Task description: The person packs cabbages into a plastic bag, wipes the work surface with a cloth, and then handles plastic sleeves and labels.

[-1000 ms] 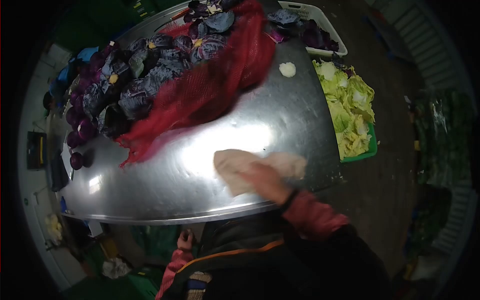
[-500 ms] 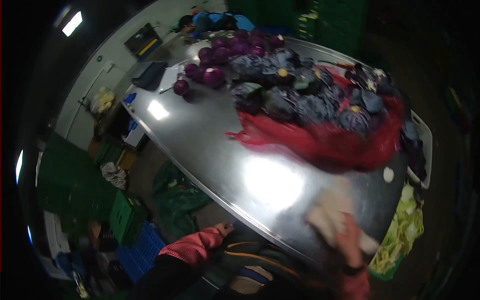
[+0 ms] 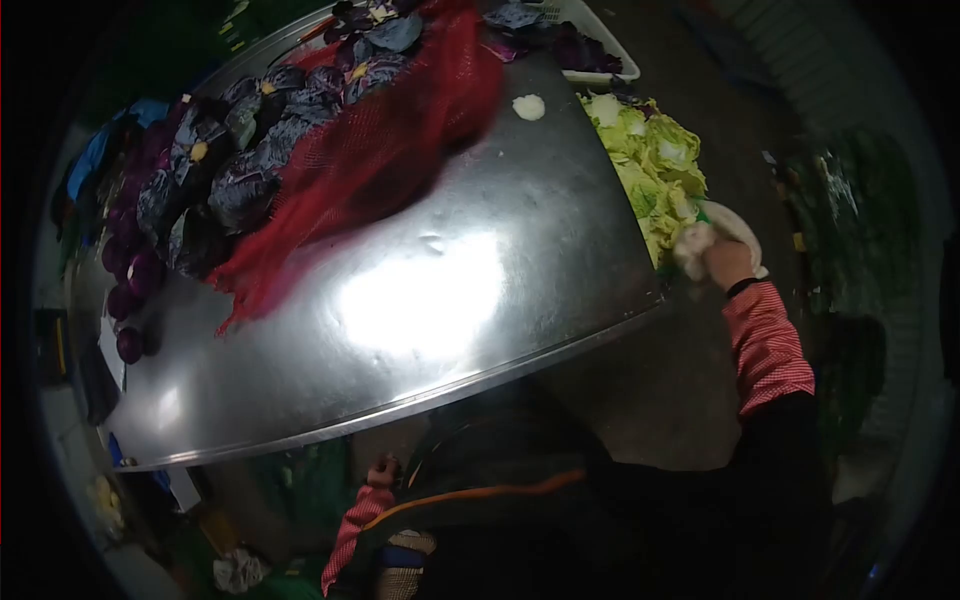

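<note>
My right hand (image 3: pixel 730 263) is closed on a pale cloth (image 3: pixel 745 232), bunched up just off the table's right corner. Beside the cloth is a heap of yellow-green outer leaves (image 3: pixel 655 165), held in a green crate that shows only in part. My left hand (image 3: pixel 383 470) hangs low by my body, below the table's front edge. Its fingers look curled, and whatever may be in them is too small and dark to make out. A red mesh sack (image 3: pixel 375 165) lies across the metal table (image 3: pixel 560 220), against dark red cabbages (image 3: pixel 243 190).
Trimmed purple cabbages (image 3: pixel 145 272) sit at the table's left end. A small white piece (image 3: pixel 528 107) lies near the right edge. Beyond that edge stands a white crate (image 3: pixel 625 65) with dark leaves. The table's raised front rim (image 3: pixel 430 400) runs before my body.
My right hand has carried the cloth from the tabletop out past the right corner, beside the leaves. My view has turned to the right. My left hand stays low near my body.
</note>
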{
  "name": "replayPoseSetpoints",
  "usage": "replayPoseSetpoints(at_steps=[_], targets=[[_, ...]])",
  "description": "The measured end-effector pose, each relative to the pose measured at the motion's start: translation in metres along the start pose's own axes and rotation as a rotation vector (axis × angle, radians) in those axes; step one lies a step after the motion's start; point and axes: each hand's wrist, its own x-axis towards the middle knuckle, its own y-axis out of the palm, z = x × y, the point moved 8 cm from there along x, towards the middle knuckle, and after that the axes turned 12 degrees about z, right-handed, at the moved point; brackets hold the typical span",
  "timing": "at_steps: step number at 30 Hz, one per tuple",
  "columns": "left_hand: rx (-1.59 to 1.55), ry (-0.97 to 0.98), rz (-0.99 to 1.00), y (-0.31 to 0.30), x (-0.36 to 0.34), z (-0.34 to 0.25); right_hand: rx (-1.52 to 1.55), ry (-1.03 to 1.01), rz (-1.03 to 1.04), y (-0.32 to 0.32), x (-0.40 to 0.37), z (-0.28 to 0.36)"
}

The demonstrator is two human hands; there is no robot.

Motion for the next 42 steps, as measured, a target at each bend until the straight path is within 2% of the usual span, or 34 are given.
replayPoseSetpoints(at_steps=[1,3,4,6,7,9,10,11,13,14,16,17,18,20,21,22,23,24,26,29,31,32,33,34,35,37,38,41,42], targets=[[-0.097,-0.039,0.043,-0.001,0.006,0.005,0.136,-0.040,-0.161,-0.026,-0.019,-0.015],[-0.121,-0.214,-0.093,-0.018,0.006,0.012,0.168,0.011,-0.178,-0.074,-0.054,-0.012],[-0.201,-0.222,0.026,-0.023,0.012,0.022,0.228,-0.038,-0.233,-0.101,-0.075,0.009],[-0.372,-0.221,0.260,-0.030,0.031,0.033,0.376,-0.151,-0.360,-0.140,-0.097,0.069],[-0.351,-0.286,0.199,-0.037,0.041,0.053,0.393,-0.243,-0.417,-0.159,-0.110,0.112],[-0.304,-0.415,0.071,-0.049,0.047,0.082,0.609,-0.580,-0.602,-0.189,-0.141,0.199],[-0.104,-0.173,-0.004,-0.044,0.043,0.064,0.764,-0.734,-0.600,-0.193,-0.147,0.246],[-0.118,-0.249,-0.038,-0.035,0.037,0.056,0.892,-0.838,-0.483,-0.190,-0.146,0.296],[-0.007,-0.308,-0.092,-0.012,0.023,0.021,0.849,-0.996,-0.577,-0.189,-0.159,0.371],[-0.006,-0.259,-0.002,0.003,0.023,0.002,0.834,-0.978,-0.523,-0.188,-0.159,0.376],[0.011,-0.236,-0.017,0.020,0.021,-0.018,0.823,-0.940,-0.398,-0.177,-0.156,0.373],[0.029,-0.259,-0.049,0.028,0.020,-0.023,0.813,-0.924,-0.363,-0.156,-0.143,0.351],[0.020,-0.275,-0.052,0.041,0.019,-0.031,0.973,-0.961,-0.419,-0.118,-0.117,0.325],[-0.003,-0.302,-0.057,0.069,0.020,-0.041,0.914,-0.847,-0.464,-0.089,-0.098,0.222],[0.025,-0.338,-0.064,0.081,0.023,-0.039,0.621,-0.748,-0.282,-0.056,-0.078,0.183],[0.054,-0.372,-0.072,0.091,0.029,-0.035,0.559,-0.643,-0.277,-0.031,-0.065,0.129],[0.081,-0.402,-0.081,0.101,0.038,-0.030,0.647,-0.550,-0.255,-0.001,-0.048,0.078],[0.101,-0.418,-0.064,0.113,0.046,-0.023,0.544,-0.488,-0.237,0.020,-0.039,0.030],[0.104,-0.356,-0.091,0.159,0.048,-0.031,0.268,-0.217,0.033,0.094,-0.018,-0.054],[0.199,-0.360,-0.061,0.232,0.059,-0.023,0.633,-0.080,-0.107,0.197,-0.053,-0.142],[0.342,-0.358,0.039,0.295,0.078,-0.023,0.890,0.038,-0.021,0.274,-0.097,-0.160],[0.413,-0.344,0.094,0.330,0.091,-0.029,1.045,0.035,-0.147,0.341,-0.113,-0.151],[0.484,-0.316,0.151,0.366,0.106,-0.037,1.185,0.040,0.031,0.403,-0.128,-0.130],[0.553,-0.280,0.206,0.407,0.121,-0.053,1.289,-0.066,-0.041,0.450,-0.155,-0.105],[0.589,-0.243,0.241,0.444,0.137,-0.069,1.335,-0.061,0.071,0.524,-0.174,-0.062],[0.615,-0.168,0.293,0.513,0.165,-0.100,1.417,0.122,0.467,0.583,-0.247,-0.031],[0.595,-0.110,0.314,0.550,0.180,-0.119,1.454,0.211,0.598,0.608,-0.280,-0.021],[0.497,0.107,0.399,0.666,0.185,-0.180,1.568,0.410,0.811,0.659,-0.343,-0.015],[0.475,0.040,0.423,0.689,0.198,-0.176,1.589,0.452,0.835,0.663,-0.349,-0.025]])
